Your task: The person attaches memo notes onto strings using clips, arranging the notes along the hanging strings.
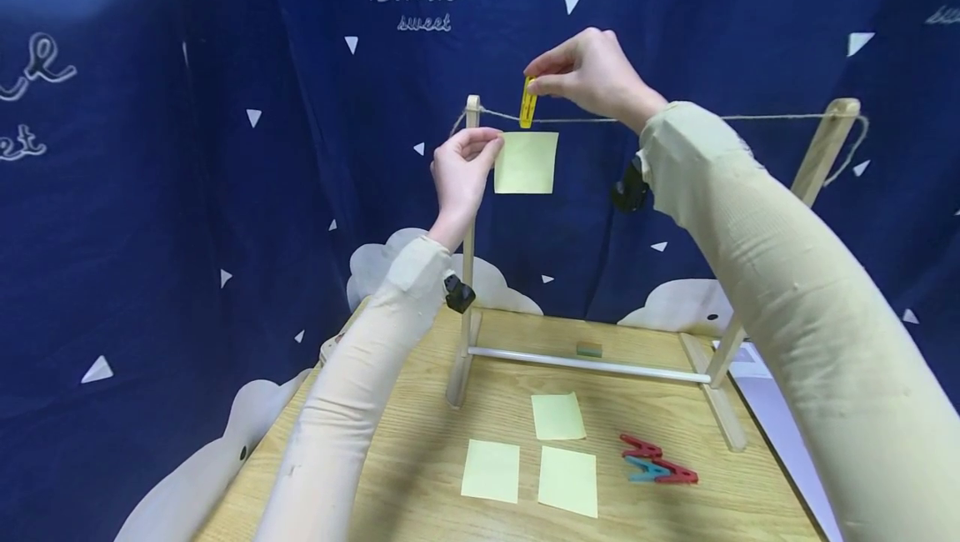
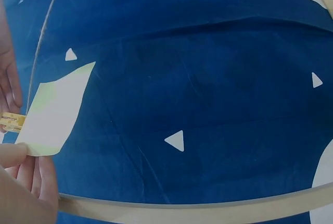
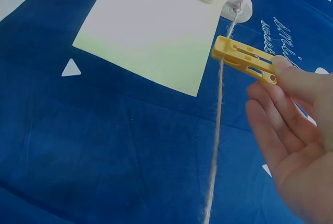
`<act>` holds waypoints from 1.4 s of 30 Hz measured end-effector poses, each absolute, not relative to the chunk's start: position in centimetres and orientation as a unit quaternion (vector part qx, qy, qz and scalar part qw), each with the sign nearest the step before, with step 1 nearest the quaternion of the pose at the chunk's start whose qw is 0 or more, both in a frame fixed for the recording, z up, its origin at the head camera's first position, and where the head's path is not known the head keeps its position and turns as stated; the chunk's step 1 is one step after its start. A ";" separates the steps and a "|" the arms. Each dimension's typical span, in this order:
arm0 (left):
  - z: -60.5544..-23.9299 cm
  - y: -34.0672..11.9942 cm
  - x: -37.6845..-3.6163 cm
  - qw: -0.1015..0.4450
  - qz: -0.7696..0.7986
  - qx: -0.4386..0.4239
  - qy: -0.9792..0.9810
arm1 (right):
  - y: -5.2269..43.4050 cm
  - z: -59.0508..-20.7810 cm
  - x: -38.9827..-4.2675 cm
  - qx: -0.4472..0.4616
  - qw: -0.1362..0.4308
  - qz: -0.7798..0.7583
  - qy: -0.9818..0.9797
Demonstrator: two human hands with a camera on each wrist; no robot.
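Observation:
My left hand (image 1: 463,177) pinches a pale yellow sticky note (image 1: 527,163) by its upper left corner, just under the string (image 1: 577,120). Above it my right hand (image 1: 596,73) holds a yellow clothespin (image 1: 527,103) upright between thumb and fingers. The clothespin's lower end overlaps the string near the left post. In the right wrist view, the yellow clothespin (image 3: 245,57) crosses the string (image 3: 217,114), and the note (image 3: 151,31) lies close beside its tip. The left wrist view shows the thumb on the front of the note (image 2: 54,112).
The string runs between two wooden posts (image 1: 825,146) joined by a white rod (image 1: 585,363). On the wooden table (image 1: 420,442) lie three more sticky notes (image 1: 491,471), red clothespins (image 1: 677,473) and a blue clothespin (image 1: 647,469). A small green block (image 1: 589,349) sits behind the rod.

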State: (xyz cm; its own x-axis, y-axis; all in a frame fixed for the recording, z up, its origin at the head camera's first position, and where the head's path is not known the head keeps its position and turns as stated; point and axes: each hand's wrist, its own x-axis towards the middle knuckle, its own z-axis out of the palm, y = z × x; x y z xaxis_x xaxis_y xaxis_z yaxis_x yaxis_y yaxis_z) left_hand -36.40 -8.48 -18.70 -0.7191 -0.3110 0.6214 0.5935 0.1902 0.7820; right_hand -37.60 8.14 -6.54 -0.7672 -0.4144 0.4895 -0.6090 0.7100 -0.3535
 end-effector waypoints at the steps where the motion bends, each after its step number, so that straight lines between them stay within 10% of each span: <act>1: -18.7 -8.5 -36.4 0.360 -0.627 -0.104 -0.683 | 8.1 -6.5 -37.6 0.282 0.190 0.255 -0.905; 42: -18.3 -9.0 -36.6 0.359 -0.629 -0.102 -0.682 | 8.4 -6.4 -37.4 0.307 0.157 0.256 -0.903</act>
State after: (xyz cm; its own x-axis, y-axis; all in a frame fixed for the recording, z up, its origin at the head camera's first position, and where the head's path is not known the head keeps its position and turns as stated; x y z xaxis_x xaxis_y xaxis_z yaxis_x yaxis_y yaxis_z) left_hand -36.57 -8.96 -18.34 -0.7219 -0.3125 0.6174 0.5898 0.1888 0.7852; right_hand -37.38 8.44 -6.41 -0.7616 -0.4745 0.4414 -0.6355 0.6806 -0.3647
